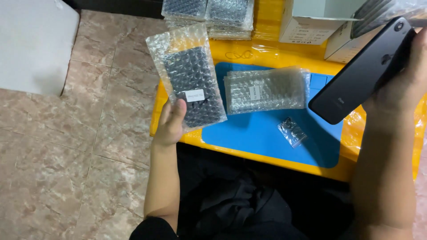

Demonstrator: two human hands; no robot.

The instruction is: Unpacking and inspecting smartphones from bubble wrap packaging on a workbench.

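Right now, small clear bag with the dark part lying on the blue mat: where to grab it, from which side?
Pinch the small clear bag by its flat lower corner, coming from above on the near side. It lies flat and askew on the blue mat, with bare mat around it, apart from the bubble-wrap stack. Both hands are occupied.

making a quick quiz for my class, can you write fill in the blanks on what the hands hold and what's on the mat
1. The left hand holds a bubble-wrap pouch with a ____ item inside.
2. The right hand holds a black ____.
3. The stack of bubble-wrap pouches lies on a ____ mat.
4. The mat rests on a ____ table.

Missing words: dark; phone; blue; yellow
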